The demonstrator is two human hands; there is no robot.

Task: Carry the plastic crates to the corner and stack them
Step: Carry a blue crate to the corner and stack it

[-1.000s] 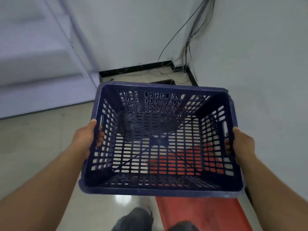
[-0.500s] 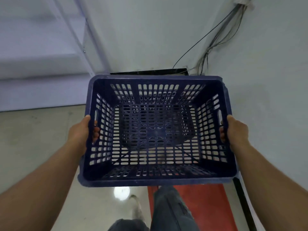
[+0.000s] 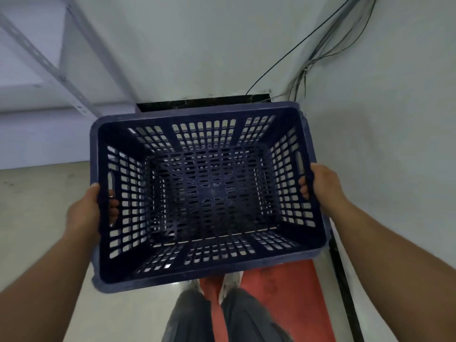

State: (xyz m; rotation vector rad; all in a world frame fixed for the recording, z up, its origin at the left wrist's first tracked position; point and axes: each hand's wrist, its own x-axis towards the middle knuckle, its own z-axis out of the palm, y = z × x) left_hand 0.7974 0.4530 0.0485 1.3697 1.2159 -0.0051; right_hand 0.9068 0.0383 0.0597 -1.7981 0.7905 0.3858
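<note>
A person is carrying a blue crate at the corner, left hand and right hand gripping its side handles; lowering it squarely onto the stack likely follows.

The dark blue perforated plastic crate fills the space ahead, nearly reaching the white right-hand wall and the white back wall. Loose black cables hang in the corner. Pale bare floor lies open to the left.
</note>
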